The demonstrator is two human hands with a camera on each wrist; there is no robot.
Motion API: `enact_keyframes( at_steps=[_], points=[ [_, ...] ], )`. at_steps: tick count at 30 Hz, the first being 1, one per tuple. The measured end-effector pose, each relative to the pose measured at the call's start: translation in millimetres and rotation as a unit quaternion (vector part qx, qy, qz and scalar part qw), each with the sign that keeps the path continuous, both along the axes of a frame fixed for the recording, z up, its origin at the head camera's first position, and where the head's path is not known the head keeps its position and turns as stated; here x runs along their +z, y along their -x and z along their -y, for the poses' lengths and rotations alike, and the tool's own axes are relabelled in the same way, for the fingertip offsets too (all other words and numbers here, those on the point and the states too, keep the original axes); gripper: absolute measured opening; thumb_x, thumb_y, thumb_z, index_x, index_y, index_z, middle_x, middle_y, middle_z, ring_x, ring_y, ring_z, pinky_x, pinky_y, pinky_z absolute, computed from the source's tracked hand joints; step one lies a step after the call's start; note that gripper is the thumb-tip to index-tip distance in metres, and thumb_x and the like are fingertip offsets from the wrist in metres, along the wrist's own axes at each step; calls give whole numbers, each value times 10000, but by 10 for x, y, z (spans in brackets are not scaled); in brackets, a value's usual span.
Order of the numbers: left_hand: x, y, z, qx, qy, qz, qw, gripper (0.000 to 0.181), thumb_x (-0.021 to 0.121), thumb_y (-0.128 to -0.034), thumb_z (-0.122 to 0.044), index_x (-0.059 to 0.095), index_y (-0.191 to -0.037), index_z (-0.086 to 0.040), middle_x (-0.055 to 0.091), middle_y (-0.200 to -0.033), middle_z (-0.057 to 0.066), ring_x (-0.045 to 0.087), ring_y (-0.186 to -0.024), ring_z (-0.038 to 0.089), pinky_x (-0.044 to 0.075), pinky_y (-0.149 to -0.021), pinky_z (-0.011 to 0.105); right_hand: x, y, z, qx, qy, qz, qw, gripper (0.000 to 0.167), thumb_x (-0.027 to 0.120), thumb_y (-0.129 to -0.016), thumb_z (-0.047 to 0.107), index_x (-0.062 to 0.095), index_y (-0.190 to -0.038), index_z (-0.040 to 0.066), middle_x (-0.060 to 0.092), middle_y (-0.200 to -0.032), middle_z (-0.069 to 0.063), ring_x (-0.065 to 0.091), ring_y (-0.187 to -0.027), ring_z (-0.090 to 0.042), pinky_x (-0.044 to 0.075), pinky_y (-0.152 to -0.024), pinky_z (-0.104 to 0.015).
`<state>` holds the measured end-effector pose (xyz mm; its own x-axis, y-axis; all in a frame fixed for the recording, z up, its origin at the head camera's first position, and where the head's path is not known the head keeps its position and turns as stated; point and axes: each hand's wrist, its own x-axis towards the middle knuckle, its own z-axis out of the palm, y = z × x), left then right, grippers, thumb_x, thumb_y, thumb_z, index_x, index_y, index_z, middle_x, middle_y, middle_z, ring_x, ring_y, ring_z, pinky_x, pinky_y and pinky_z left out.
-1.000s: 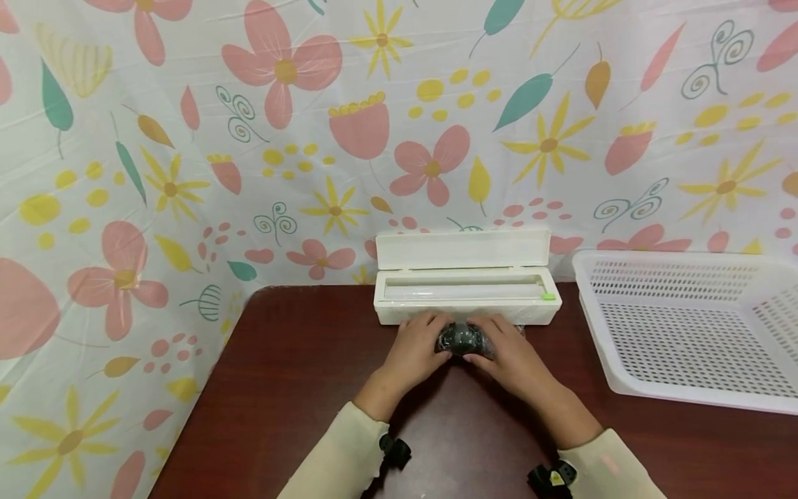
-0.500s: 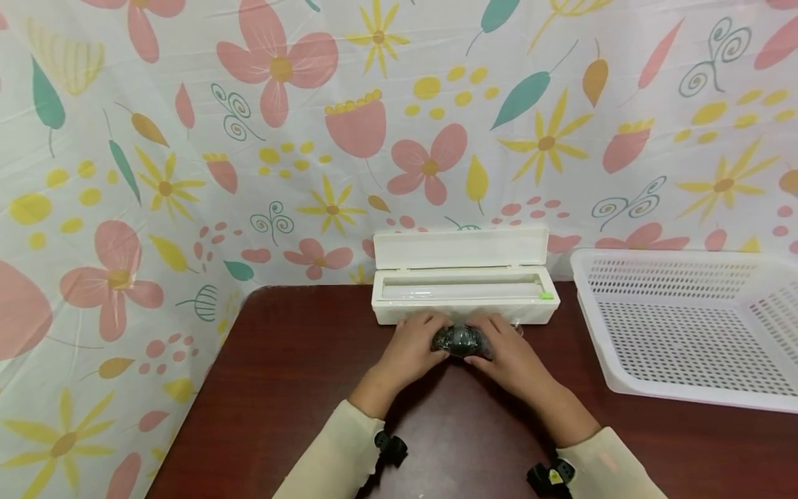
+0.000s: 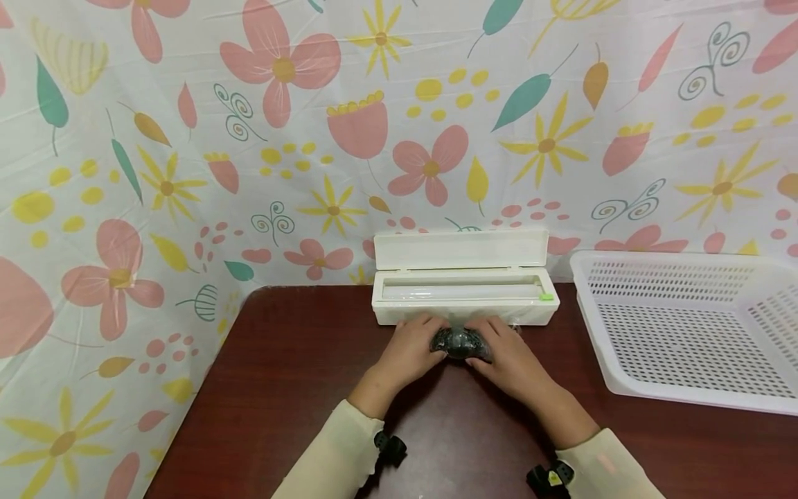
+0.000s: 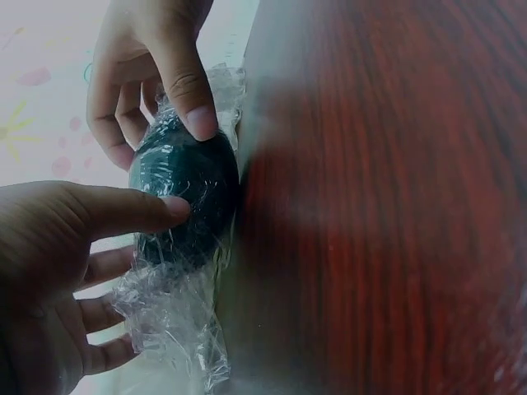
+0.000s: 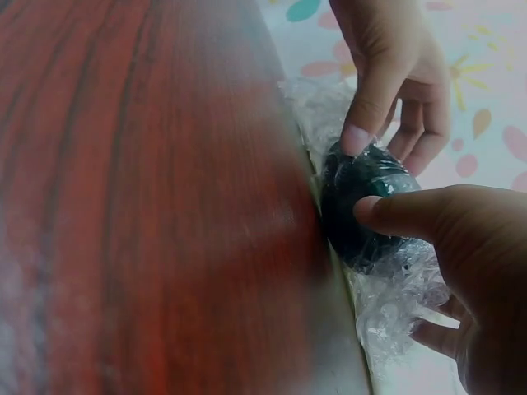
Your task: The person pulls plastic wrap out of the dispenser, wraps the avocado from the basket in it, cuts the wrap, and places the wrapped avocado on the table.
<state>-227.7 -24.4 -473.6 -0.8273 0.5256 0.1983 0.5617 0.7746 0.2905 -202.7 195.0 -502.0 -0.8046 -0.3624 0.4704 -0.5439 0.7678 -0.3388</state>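
Observation:
Between both hands is a dark green, rounded item (image 3: 458, 342) wrapped in clear cling film, held just in front of a white cling film dispenser (image 3: 466, 313). The left hand (image 3: 408, 350) grips its left end, with the thumb (image 4: 148, 210) lying across the near side. On the other end, the right hand (image 3: 512, 357) holds it with thumb and curled fingers. Loose, crumpled cling film (image 4: 177, 325) bunches out at both ends, partly under the fingers. The wrapped item's (image 5: 362, 206) exact kind cannot be told through the film.
The dispenser's lid (image 3: 461, 251) stands raised, and a roll of film (image 3: 461, 292) lies inside. A green slider (image 3: 546, 297) sits at its right end. To the right is a white perforated basket (image 3: 595, 346). A flowered cloth (image 3: 349, 187) hangs behind the dark red table (image 3: 299, 388).
Both hands stay in nearly the same spot in front of the dispenser. The wrapped item has shifted very slightly between them, and a bit more of it shows.

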Motion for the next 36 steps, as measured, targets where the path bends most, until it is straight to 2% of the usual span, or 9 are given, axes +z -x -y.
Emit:
enact_keyframes(
  at_steps=[5, 10, 15, 20, 24, 29, 33, 36],
  points=[
    [4, 1, -7, 0, -61, 32, 10000, 450, 780, -898, -302, 627, -1312, -208, 628, -1325, -20, 595, -1249, 192, 461, -1036, 468, 15, -15, 26, -62, 49, -102, 9999, 607, 887, -773, 244, 601, -1286, 89, 606, -1220, -101, 606, -1148, -308, 492, -864, -555],
    [21, -3, -6, -37, -127, -13, 9999, 471, 775, -898, -335, 627, -1323, -196, 615, -1339, -3, 575, -1269, 189, 465, -1021, 454, 38, -24, 41, -46, 145, -155, 9998, 578, 847, -819, 286, 608, -1293, 58, 621, -1227, -119, 592, -1162, -312, 481, -911, -552],
    [55, 7, 7, -82, -232, -15, 9997, 491, 780, -888, -352, 632, -1328, -190, 609, -1352, 12, 556, -1297, 200, 460, -1039, 476, 76, -23, 26, -116, 219, -168, 9996, 549, 781, -885, 278, 577, -1328, 25, 625, -1251, -151, 586, -1166, -331, 454, -956, -582],
    [67, 6, 11, -91, -370, -33, 9993, 458, 757, -908, -377, 649, -1308, -182, 621, -1332, 13, 560, -1286, 198, 463, -1048, 487, 109, 4, -31, -243, 485, -558, 9970, 488, 782, -878, 215, 607, -1289, 18, 644, -1206, -170, 613, -1118, -361, 464, -951, -582],
    [89, 12, 2, -109, -707, -94, 9974, 369, 699, -956, -361, 679, -1267, -163, 649, -1262, -3, 590, -1221, 191, 475, -1035, 441, 133, 47, -87, -458, 839, -807, 9921, 411, 777, -868, 147, 636, -1229, 10, 649, -1151, -190, 619, -1042, -375, 479, -904, -550],
    [143, 13, -16, -168, -1146, -214, 9930, 263, 665, -984, -294, 711, -1195, -143, 670, -1129, -10, 621, -1051, 175, 493, -956, 361, 162, 75, -165, -785, 1217, -929, 9851, 349, 748, -868, 85, 646, -1193, 7, 638, -1152, -216, 585, -1093, -408, 432, -940, -568],
    [185, 8, -40, -243, -1442, -190, 9891, 234, 656, -990, -267, 720, -1169, -132, 676, -1083, -18, 639, -999, 161, 503, -924, 326, 174, 86, -212, -1010, 1526, -1045, 9775, 332, 727, -863, 52, 641, -1177, -10, 601, -1237, -247, 534, -1172, -445, 362, -993, -616],
    [218, 11, -66, -383, -1766, -196, 9833, 216, 645, -997, -245, 721, -1162, -128, 681, -1044, -26, 656, -971, 139, 527, -892, 283, 174, 96, -242, -1233, 1693, -1137, 9712, 357, 719, -859, 47, 621, -1193, -32, 533, -1351, -289, 475, -1245, -491, 311, -1018, -674]
  ],
)
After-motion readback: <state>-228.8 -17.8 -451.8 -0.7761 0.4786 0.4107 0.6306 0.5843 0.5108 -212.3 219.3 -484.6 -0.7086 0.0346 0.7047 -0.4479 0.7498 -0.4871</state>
